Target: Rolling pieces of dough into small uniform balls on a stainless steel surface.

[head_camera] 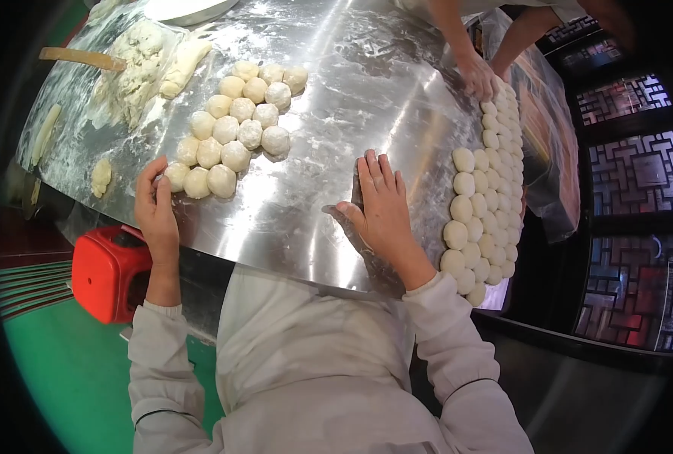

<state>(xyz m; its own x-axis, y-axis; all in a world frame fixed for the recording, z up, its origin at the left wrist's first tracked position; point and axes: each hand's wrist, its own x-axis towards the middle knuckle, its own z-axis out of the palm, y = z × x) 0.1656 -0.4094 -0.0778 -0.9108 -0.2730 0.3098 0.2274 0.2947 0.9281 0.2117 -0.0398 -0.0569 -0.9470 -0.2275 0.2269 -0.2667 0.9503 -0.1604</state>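
Observation:
My left hand is at the near left corner of a group of floured dough balls. Its thumb and fingers are slightly apart beside the corner dough ball, at its left edge; whether they press on it is hard to tell. My right hand is spread palm down over the steel tabletop, fingers pointing away from me and thumb out to the left. Nothing shows in its grasp. To its right, several rows of smoother, paler dough balls stand close together along the table's right side.
Another person's hand touches the far end of the right-hand rows. At the far left lie a large dough mass, a wooden-handled tool, a dough strip and a small dough piece. A red plastic stool stands below.

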